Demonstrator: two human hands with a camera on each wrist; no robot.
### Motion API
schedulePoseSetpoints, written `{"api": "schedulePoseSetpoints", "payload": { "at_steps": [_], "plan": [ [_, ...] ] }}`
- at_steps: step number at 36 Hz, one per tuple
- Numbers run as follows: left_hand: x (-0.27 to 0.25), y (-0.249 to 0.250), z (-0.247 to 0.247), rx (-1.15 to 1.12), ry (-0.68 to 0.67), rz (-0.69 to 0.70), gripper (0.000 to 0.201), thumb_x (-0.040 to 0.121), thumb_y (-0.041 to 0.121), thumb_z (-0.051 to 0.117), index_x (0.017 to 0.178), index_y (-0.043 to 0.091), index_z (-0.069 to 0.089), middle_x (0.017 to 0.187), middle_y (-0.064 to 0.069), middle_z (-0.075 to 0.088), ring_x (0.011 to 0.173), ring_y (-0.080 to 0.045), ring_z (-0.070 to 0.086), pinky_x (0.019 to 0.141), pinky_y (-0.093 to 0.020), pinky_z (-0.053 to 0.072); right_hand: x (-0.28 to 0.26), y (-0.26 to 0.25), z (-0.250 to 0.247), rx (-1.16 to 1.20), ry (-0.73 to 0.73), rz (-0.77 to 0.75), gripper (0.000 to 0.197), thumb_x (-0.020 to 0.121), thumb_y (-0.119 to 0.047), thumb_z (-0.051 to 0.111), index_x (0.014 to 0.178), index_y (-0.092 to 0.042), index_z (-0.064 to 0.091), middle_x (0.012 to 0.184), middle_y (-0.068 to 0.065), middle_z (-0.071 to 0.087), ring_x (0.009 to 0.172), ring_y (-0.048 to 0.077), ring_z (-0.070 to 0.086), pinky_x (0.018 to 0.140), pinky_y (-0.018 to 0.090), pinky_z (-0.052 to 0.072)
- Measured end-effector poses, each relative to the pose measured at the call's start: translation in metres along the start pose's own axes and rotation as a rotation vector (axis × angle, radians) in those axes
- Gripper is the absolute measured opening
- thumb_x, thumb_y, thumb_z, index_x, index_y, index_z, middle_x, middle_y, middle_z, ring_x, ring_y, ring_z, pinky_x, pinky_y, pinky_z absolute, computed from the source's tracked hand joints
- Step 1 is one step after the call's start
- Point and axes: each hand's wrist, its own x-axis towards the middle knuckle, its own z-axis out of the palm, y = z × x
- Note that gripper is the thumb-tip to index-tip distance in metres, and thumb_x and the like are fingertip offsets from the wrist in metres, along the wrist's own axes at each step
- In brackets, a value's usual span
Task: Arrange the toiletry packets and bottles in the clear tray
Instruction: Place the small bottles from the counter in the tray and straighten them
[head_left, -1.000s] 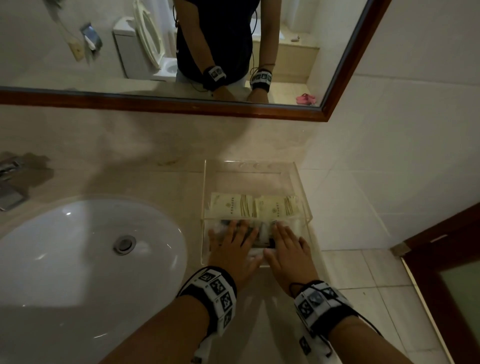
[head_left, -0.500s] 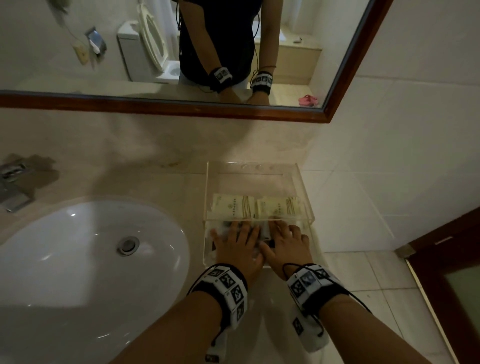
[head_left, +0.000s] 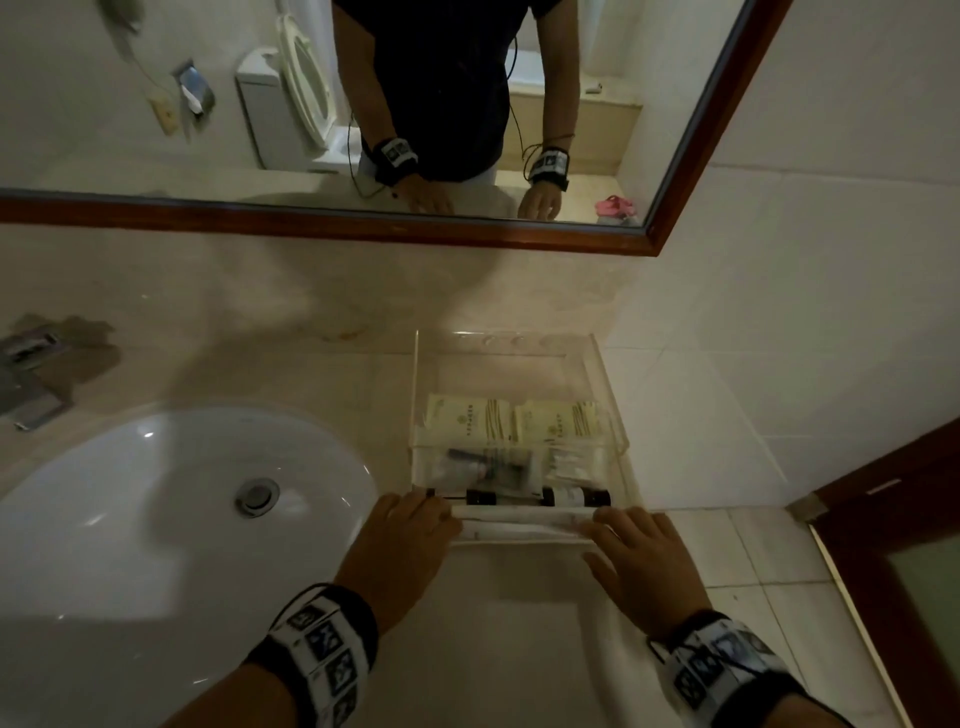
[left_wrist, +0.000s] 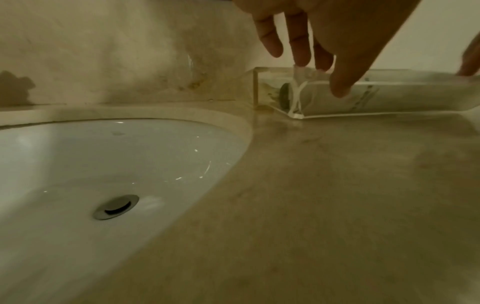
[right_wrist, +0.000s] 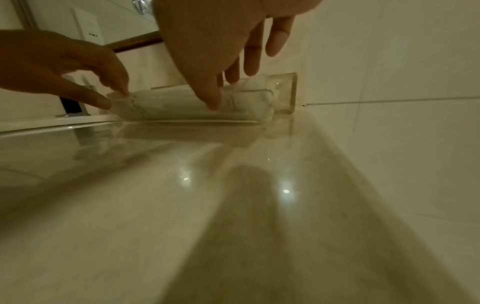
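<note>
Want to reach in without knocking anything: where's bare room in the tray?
Bare: the back strip of the clear tray, behind the cream packets. Crowded: the front, where dark bottles lie and the left hand and right hand touch the white packet.

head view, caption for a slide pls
At the front of the tray, left hand and right hand touch the ends of a white packet; bottles and cream packets behind.
</note>
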Motion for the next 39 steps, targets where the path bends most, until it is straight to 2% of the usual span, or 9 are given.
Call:
{"api": "schedulePoseSetpoints", "payload": {
  "at_steps": [3, 7, 11, 13, 15, 21, 25, 29, 39],
  "plan": [
    [-0.001, -0.005, 0.006, 0.034, 0.04, 0.035, 0.025, 0.073, 0.017, 0.041, 0.077, 0.027, 0.064, 0.078, 0.007, 0.064, 0.068, -0.014, 0.059, 0.065, -0.025, 0.043, 0.002, 0.005, 0.008, 0.022, 0.039, -0.011, 0.05, 0.053, -0.017, 0.085, 0.089, -0.023, 0.051, 0.079, -0.003, 0.065, 0.071, 0.018, 0.05, 0.054, 0.029, 0.048],
    [0.002, -0.008, 0.008, 0.071, 0.096, 0.101, 0.015, 0.072, 0.015, 0.044, 0.076, 0.025, 0.056, 0.073, 0.005, 0.062, 0.06, -0.016, 0.057, 0.058, -0.026, 0.045, 0.005, 0.004, 0.009, -0.036, 0.019, -0.007, 0.037, 0.044, -0.013, 0.091, 0.07, -0.019, 0.065, 0.071, -0.003, 0.063, 0.057, 0.018, 0.056, 0.047, 0.027, 0.046],
    [0.009, -0.01, 0.006, 0.109, 0.105, 0.1, 0.014, 0.07, 0.015, 0.052, 0.079, 0.025, 0.054, 0.074, 0.004, 0.062, 0.061, -0.017, 0.059, 0.066, -0.027, 0.031, 0.013, 0.009, 0.009, -0.087, 0.016, 0.033, 0.035, 0.042, -0.012, 0.09, 0.066, -0.02, 0.065, 0.069, -0.003, 0.063, 0.055, 0.02, 0.057, 0.047, 0.028, 0.044],
    [0.016, -0.012, 0.003, 0.127, 0.068, 0.074, 0.025, 0.06, 0.015, 0.073, 0.077, 0.026, 0.058, 0.072, 0.005, 0.061, 0.061, -0.017, 0.059, 0.063, -0.027, 0.038, 0.021, 0.012, 0.009, -0.109, 0.032, 0.036, 0.034, 0.043, -0.011, 0.089, 0.065, -0.02, 0.065, 0.067, -0.003, 0.062, 0.056, 0.022, 0.057, 0.047, 0.029, 0.043],
    [0.023, -0.014, -0.001, 0.122, 0.027, 0.047, 0.036, 0.047, 0.013, 0.084, 0.073, 0.025, 0.061, 0.071, 0.004, 0.061, 0.06, -0.018, 0.059, 0.059, -0.027, 0.042, 0.028, 0.013, 0.009, -0.137, 0.034, 0.02, 0.034, 0.042, -0.012, 0.089, 0.063, -0.02, 0.064, 0.066, -0.003, 0.062, 0.056, 0.022, 0.058, 0.047, 0.029, 0.043],
    [0.036, -0.021, -0.008, 0.132, -0.035, 0.021, 0.037, 0.04, 0.012, 0.087, 0.068, 0.024, 0.065, 0.07, 0.004, 0.063, 0.06, -0.018, 0.062, 0.054, -0.025, 0.047, 0.041, 0.013, 0.007, -0.181, 0.01, 0.012, 0.032, 0.039, -0.013, 0.088, 0.06, -0.022, 0.065, 0.062, -0.005, 0.061, 0.054, 0.02, 0.058, 0.046, 0.027, 0.043],
    [0.045, -0.026, -0.005, 0.18, -0.058, 0.009, 0.037, 0.04, 0.012, 0.083, 0.067, 0.026, 0.063, 0.069, 0.005, 0.061, 0.062, -0.018, 0.06, 0.061, -0.028, 0.036, 0.05, 0.014, 0.01, -0.187, -0.004, 0.039, 0.033, 0.038, -0.012, 0.088, 0.061, -0.021, 0.067, 0.062, -0.004, 0.061, 0.053, 0.02, 0.058, 0.046, 0.024, 0.043],
    [0.052, -0.029, -0.007, 0.171, -0.067, 0.009, 0.037, 0.039, 0.008, 0.086, 0.064, 0.024, 0.065, 0.067, 0.003, 0.063, 0.058, -0.019, 0.061, 0.053, -0.025, 0.045, 0.057, 0.015, 0.011, -0.205, -0.03, 0.046, 0.032, 0.039, -0.013, 0.088, 0.062, -0.022, 0.067, 0.062, -0.005, 0.061, 0.053, 0.02, 0.058, 0.046, 0.023, 0.042],
    [0.066, -0.033, -0.011, 0.175, -0.115, -0.006, 0.038, 0.035, 0.009, 0.086, 0.06, 0.023, 0.061, 0.063, 0.003, 0.06, 0.056, -0.019, 0.059, 0.05, -0.025, 0.043, 0.074, 0.015, 0.006, -0.199, -0.135, 0.105, 0.034, 0.033, -0.01, 0.088, 0.054, -0.02, 0.063, 0.057, -0.004, 0.059, 0.049, 0.02, 0.057, 0.041, 0.023, 0.04]
  ]
}}
